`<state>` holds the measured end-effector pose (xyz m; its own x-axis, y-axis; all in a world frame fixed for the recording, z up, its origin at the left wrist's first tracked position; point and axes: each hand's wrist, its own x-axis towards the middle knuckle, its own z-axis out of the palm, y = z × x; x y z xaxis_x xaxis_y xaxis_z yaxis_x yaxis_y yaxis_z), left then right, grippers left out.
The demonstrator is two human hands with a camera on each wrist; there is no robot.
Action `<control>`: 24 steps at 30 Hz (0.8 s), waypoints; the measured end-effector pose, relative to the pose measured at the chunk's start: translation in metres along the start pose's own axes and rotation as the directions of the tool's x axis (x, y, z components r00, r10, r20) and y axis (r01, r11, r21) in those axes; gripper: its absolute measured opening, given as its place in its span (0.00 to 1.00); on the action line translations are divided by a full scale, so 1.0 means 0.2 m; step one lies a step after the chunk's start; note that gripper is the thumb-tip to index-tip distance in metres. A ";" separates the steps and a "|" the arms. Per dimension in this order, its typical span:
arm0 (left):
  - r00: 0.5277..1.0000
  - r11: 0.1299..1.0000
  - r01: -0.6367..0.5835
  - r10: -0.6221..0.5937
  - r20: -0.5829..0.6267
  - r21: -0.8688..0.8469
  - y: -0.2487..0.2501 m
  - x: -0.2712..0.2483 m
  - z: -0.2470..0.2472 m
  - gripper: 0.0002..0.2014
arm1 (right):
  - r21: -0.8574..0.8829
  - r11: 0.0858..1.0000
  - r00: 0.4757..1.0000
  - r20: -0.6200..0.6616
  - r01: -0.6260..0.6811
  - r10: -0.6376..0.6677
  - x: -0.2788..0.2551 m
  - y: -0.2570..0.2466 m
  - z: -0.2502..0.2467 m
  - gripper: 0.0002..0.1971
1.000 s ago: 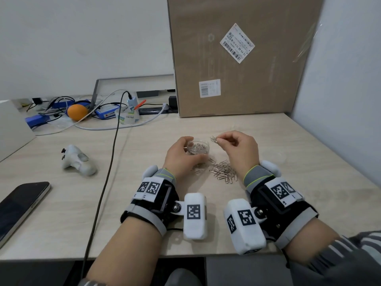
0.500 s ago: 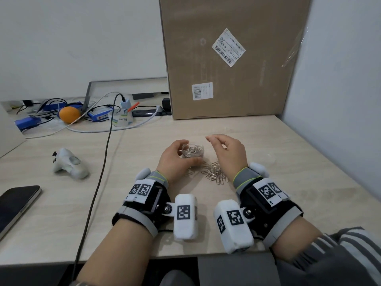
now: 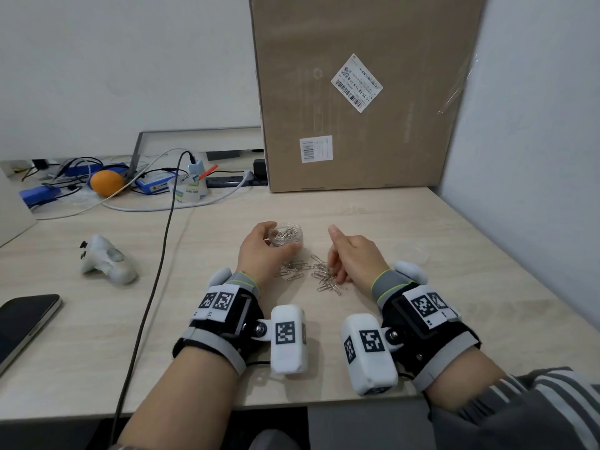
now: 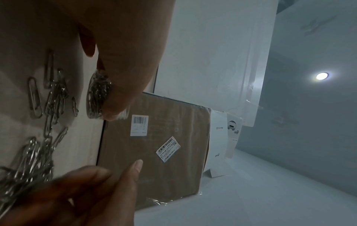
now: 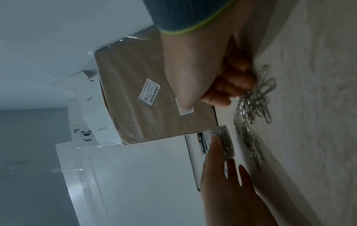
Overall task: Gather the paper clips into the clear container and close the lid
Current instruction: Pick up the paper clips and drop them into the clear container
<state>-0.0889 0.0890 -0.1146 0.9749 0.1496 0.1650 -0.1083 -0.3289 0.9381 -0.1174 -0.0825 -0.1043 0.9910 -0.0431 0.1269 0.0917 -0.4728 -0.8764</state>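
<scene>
A small round clear container [image 3: 288, 235] partly filled with paper clips stands on the table, and my left hand [image 3: 264, 251] grips its near side. The left wrist view shows the container [image 4: 98, 94] under my thumb. Loose paper clips [image 3: 319, 274] lie in a pile just in front of it. My right hand [image 3: 352, 254] rests on the pile's right part with its fingers curled down onto the clips [image 5: 255, 97] and its thumb raised apart. The clear lid [image 3: 410, 251] lies flat on the table to the right of that hand.
A big cardboard box [image 3: 360, 92] stands behind the work spot, and a wall runs along the right. A white controller [image 3: 107, 259], a phone [image 3: 22, 323] and a black cable [image 3: 156, 271] lie to the left. Cables and an orange [image 3: 106, 183] are at the back left.
My right hand, which held a clip over the container, has come down onto the loose pile near me. The left hand stays on the container.
</scene>
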 end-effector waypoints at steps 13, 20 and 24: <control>1.000 0.999 0.028 -0.028 -0.011 -0.023 0.01 -0.01 0.00 0.32 | -0.446 0.888 0.991 0.122 0.108 -0.059 0.00 0.05 -0.01 0.34; 1.000 1.000 0.007 -0.007 0.004 0.000 0.01 0.00 0.00 0.31 | -0.424 0.873 0.962 0.226 0.241 -0.155 0.03 0.07 0.02 0.20; 1.000 1.000 0.015 -0.015 0.000 -0.004 0.00 0.00 0.00 0.32 | -0.420 0.864 0.956 0.202 0.279 -0.210 0.04 0.06 0.02 0.10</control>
<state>-0.0895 0.0879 -0.1146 0.9765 0.1540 0.1510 -0.0947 -0.3232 0.9416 -0.1074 -0.0848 -0.1165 0.9484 0.2362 0.2117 0.3143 -0.7901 -0.5262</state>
